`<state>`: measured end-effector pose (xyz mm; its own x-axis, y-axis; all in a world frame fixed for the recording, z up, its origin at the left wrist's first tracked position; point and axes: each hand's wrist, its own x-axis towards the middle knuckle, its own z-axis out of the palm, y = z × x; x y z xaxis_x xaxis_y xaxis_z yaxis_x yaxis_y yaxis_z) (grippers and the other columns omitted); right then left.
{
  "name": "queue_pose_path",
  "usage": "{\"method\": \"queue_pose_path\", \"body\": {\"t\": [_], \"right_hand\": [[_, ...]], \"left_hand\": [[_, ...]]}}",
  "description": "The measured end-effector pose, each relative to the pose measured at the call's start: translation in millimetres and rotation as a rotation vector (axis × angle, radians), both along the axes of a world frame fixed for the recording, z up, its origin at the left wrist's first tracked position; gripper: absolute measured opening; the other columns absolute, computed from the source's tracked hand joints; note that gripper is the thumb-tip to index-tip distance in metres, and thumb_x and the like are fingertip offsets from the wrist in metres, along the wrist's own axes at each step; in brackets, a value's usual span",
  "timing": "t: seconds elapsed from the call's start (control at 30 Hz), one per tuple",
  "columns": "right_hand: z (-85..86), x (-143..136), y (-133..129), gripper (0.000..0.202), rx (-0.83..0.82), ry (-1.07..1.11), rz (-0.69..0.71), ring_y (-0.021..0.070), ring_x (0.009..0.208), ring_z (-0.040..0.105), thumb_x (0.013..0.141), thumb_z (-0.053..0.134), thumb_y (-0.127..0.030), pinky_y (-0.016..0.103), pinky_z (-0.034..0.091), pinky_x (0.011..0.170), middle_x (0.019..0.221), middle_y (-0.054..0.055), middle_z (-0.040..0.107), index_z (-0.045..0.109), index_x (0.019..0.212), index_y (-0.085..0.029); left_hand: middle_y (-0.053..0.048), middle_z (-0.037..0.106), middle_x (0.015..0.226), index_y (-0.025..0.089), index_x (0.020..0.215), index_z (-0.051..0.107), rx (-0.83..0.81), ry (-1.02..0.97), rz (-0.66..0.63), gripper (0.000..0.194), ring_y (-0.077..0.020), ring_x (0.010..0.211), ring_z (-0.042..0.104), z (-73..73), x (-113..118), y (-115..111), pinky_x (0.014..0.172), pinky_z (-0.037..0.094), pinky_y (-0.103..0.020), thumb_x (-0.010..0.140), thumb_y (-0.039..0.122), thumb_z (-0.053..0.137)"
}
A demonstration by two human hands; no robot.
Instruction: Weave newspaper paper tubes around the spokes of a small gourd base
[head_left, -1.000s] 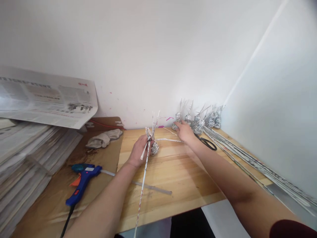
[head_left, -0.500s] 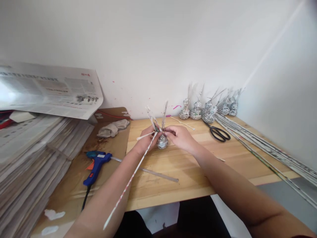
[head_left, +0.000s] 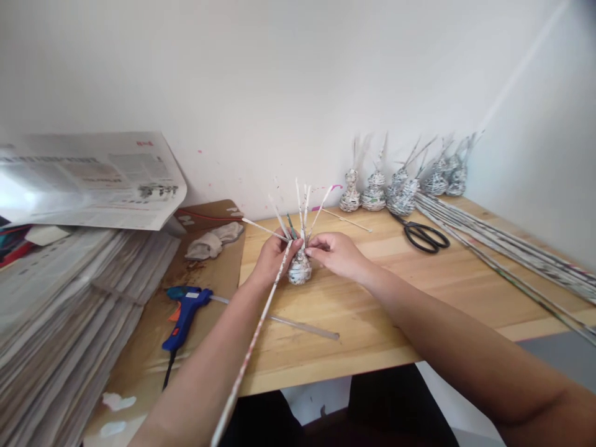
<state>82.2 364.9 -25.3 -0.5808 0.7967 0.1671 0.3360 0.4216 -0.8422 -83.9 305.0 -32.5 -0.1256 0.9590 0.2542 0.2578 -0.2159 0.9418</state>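
A small woven newspaper gourd [head_left: 299,271] is held upright just over the wooden table, several rolled paper sticks [head_left: 306,208] fanning up from its neck. My left hand [head_left: 273,253] is closed around the left side of its neck, thumb at the front. From there one long paper strip [head_left: 257,332] runs down across my left forearm towards me. My right hand [head_left: 336,253] pinches at the right side of the neck, thumb and forefinger on the base of the sticks. What lies under the fingertips is hidden.
Finished-looking paper gourds [head_left: 374,191] line the wall at the right. Black-handled scissors [head_left: 424,237] lie before them, beside long paper rods [head_left: 503,242]. A blue glue gun [head_left: 184,316], a glue stick [head_left: 305,328], a cloth glove [head_left: 214,241] and stacked newspapers [head_left: 116,298] are around the left.
The sticks on the gourd have spread wider, one now pointing far left. The long strip has swung slightly, and the whole view has shifted a little.
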Motion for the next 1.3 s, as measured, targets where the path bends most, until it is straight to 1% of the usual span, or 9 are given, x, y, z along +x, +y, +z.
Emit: {"method": "queue_pose_path", "body": {"t": [0.13,0.33,0.4,0.47,0.57,0.7,0.83,1.1,1.3], "right_hand": [[2.1,0.1,-0.8,0.005,0.008,0.044,-0.036,0.0152,0.073,0.068,0.081,0.067,-0.016,0.026,0.048,0.069,0.081,0.002,0.076,0.072,0.081,-0.018],[3.7,0.8,-3.7,0.006,0.106,0.078,-0.105,0.0152,0.072,0.069,0.082,0.065,-0.018,0.026,0.049,0.068,0.079,0.002,0.076,0.07,0.081,-0.019],[2.2,0.8,-3.9,0.006,0.119,0.085,-0.104,0.0153,0.071,0.069,0.082,0.064,-0.019,0.025,0.05,0.067,0.078,0.001,0.075,0.07,0.081,-0.02],[0.3,1.0,-3.5,0.007,0.125,0.11,-0.095,0.0155,0.071,0.069,0.082,0.063,-0.019,0.025,0.051,0.066,0.079,0.002,0.076,0.07,0.082,-0.02],[-1.7,1.6,-2.7,0.008,0.174,0.152,-0.092,0.0153,0.073,0.07,0.082,0.062,-0.02,0.025,0.052,0.067,0.082,0.001,0.076,0.07,0.083,-0.02],[-2.6,2.3,-2.8,0.008,0.239,0.14,-0.104,0.0151,0.072,0.069,0.082,0.062,-0.022,0.025,0.053,0.069,0.082,0.001,0.075,0.07,0.083,-0.021],[-3.8,1.6,-2.9,0.008,0.239,0.142,-0.112,0.0154,0.071,0.068,0.082,0.062,-0.023,0.026,0.053,0.068,0.082,0.001,0.075,0.069,0.083,-0.022],[-2.6,-1.9,-0.8,0.005,0.132,0.165,-0.135,0.0145,0.069,0.067,0.078,0.065,-0.024,0.026,0.051,0.069,0.076,0.0,0.074,0.067,0.076,-0.02],[-3.1,-0.7,5.0,0.022,-0.151,0.238,-0.15,0.0138,0.061,0.063,0.072,0.074,-0.029,0.025,0.047,0.059,0.069,-0.001,0.07,0.065,0.088,-0.017]], "left_hand": [[0.0,0.057,0.071,0.021,0.089,0.054,-0.028,0.02,0.052,0.041,-0.0137,0.061,0.051,0.4,1.1,-0.4,0.056,0.043,-0.026,0.085,0.061,0.058],[-0.005,0.065,0.076,0.017,0.087,0.061,-0.107,-0.035,0.064,0.062,-0.0177,0.068,0.061,0.8,-2.5,1.9,0.061,0.049,-0.028,0.086,0.075,0.04],[-0.006,0.067,0.076,0.016,0.083,0.062,-0.128,0.028,0.058,0.064,-0.0192,0.072,0.062,2.0,-3.4,1.7,0.063,0.049,-0.029,0.086,0.076,0.039],[-0.007,0.068,0.078,0.015,0.08,0.062,-0.127,0.123,0.034,0.059,-0.0208,0.077,0.063,3.2,-3.5,0.7,0.068,0.05,-0.031,0.084,0.073,0.048],[-0.011,0.071,0.092,0.012,0.092,0.063,-0.104,0.215,-0.02,0.049,-0.0242,0.087,0.066,4.4,-1.9,-1.3,0.077,0.051,-0.034,0.079,0.06,0.064],[-0.014,0.071,0.108,0.012,0.105,0.063,-0.087,0.271,-0.02,0.04,-0.0259,0.098,0.066,3.4,1.4,-3.2,0.083,0.051,-0.036,0.08,0.044,0.066],[-0.012,0.07,0.117,0.016,0.114,0.062,-0.053,0.257,-0.031,0.039,-0.0248,0.105,0.065,1.9,2.9,-3.7,0.086,0.051,-0.034,0.082,0.037,0.065],[-0.011,0.073,0.111,0.014,0.106,0.066,-0.031,0.27,-0.05,0.033,-0.0263,0.104,0.067,3.3,-1.6,-2.7,0.091,0.05,-0.036,0.081,0.036,0.068],[-0.016,0.07,0.12,0.013,0.112,0.06,-0.006,0.128,-0.143,0.036,-0.0274,0.114,0.065,0.1,-1.2,-1.8,0.096,0.05,-0.039,0.084,0.035,0.065]]}}
